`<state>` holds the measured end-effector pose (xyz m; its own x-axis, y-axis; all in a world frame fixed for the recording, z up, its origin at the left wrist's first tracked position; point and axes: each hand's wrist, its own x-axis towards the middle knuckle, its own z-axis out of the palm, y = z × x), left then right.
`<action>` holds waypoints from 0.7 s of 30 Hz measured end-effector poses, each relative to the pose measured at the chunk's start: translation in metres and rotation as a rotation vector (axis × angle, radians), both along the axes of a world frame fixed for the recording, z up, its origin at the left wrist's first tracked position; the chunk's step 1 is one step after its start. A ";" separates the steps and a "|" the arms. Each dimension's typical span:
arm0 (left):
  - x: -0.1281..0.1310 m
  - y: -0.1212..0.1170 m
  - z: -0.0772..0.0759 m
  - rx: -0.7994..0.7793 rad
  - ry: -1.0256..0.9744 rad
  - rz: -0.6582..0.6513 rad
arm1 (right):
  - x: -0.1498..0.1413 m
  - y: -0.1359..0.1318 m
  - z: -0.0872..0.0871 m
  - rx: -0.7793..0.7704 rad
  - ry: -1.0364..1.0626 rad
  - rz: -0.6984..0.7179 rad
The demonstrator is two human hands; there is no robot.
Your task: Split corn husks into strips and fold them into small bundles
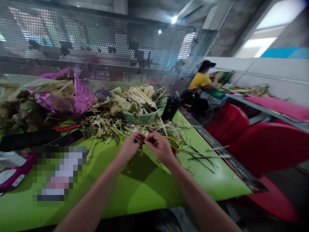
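Over the green table, my left hand and my right hand meet with their fingertips pinched together. Between them is a small piece of pale dried husk, mostly hidden by the fingers. Just beyond lies a heap of husk scraps. A green basket behind it is piled with dried corn husks. Close to my right hand rests a yellow loop with red parts by it; its kind is unclear. Thin dark stems lie further right.
A black cylindrical object stands beside the basket. On the left are a pink plastic bag of husks, a phone and a purple object. Red seats flank the table's right edge. A person in yellow sits beyond.
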<state>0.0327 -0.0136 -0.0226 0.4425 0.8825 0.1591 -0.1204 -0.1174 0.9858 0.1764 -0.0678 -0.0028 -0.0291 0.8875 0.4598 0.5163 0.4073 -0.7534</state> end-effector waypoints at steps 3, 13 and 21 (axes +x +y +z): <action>-0.002 0.000 0.002 -0.035 -0.018 0.012 | 0.003 -0.005 0.004 0.019 0.029 -0.015; -0.004 -0.002 0.011 -0.256 -0.189 0.095 | 0.086 -0.022 -0.005 -0.242 -0.654 -0.385; -0.008 -0.002 0.012 -0.291 -0.234 0.082 | 0.085 -0.007 -0.002 -0.384 -0.711 -0.382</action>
